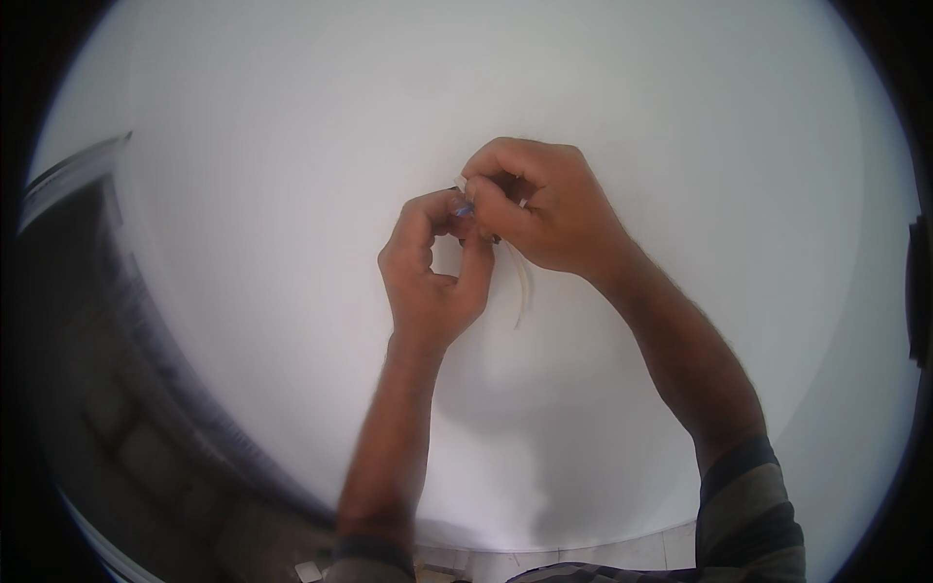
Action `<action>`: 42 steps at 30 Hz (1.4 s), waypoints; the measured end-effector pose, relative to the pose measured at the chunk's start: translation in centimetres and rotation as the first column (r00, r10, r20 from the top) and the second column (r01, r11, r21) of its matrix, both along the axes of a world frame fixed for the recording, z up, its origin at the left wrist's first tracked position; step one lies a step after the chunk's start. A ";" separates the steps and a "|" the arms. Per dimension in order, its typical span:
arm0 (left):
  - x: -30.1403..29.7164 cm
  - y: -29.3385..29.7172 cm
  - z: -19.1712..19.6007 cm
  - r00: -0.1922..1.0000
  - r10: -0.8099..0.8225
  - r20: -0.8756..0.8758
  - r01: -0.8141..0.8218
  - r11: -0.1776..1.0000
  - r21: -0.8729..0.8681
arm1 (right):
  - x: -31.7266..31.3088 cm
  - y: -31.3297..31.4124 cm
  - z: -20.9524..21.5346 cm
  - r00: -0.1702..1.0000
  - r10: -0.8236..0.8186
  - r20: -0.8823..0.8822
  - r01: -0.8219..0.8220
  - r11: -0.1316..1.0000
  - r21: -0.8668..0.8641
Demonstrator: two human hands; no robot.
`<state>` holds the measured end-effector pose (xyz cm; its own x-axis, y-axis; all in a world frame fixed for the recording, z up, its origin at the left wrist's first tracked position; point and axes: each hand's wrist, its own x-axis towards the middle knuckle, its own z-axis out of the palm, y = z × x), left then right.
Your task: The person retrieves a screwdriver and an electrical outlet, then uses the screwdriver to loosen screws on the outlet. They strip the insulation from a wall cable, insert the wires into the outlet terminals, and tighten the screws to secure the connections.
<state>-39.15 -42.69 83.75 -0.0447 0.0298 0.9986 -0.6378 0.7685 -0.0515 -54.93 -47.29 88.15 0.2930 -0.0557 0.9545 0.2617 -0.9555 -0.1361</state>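
My left hand (434,291) is raised in the middle, its thumb and fingertips pinched together round a small blue piece (466,209). From the right, my right hand (559,209) meets it, thumb and forefinger closed at the same spot. A little white tip (461,182) pokes out by the right fingertips. Below the joined fingers hangs a thin, whitish, wire-like strand (524,282), curving downward. Dark bits show between the fingertips, too small to name. The fingers hide most of what is held, so I cannot tell exactly which hand grips which part.
A broad white surface (292,194) lies behind both hands, with soft shadows of my arms on it. Along the left runs a dark opening or edge (87,321). Pale floor tiles (622,554) show at the bottom. Something dark (918,291) stands at the far right rim.
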 end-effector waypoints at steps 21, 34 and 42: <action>-2.8 1.1 -8.1 0.858 -0.202 -0.473 0.272 0.959 0.084 | -5.8 1.2 -2.6 0.962 0.077 0.262 -0.167 0.926 0.339; -6.4 4.4 -6.2 0.845 -0.145 -0.514 0.229 0.968 0.104 | -11.3 7.1 -9.6 0.974 -0.184 -0.136 0.221 0.908 0.356; -9.4 5.5 -4.3 0.901 -0.174 -0.398 0.235 0.966 0.110 | -8.3 4.4 -9.0 0.716 -0.629 -0.302 0.674 0.736 0.063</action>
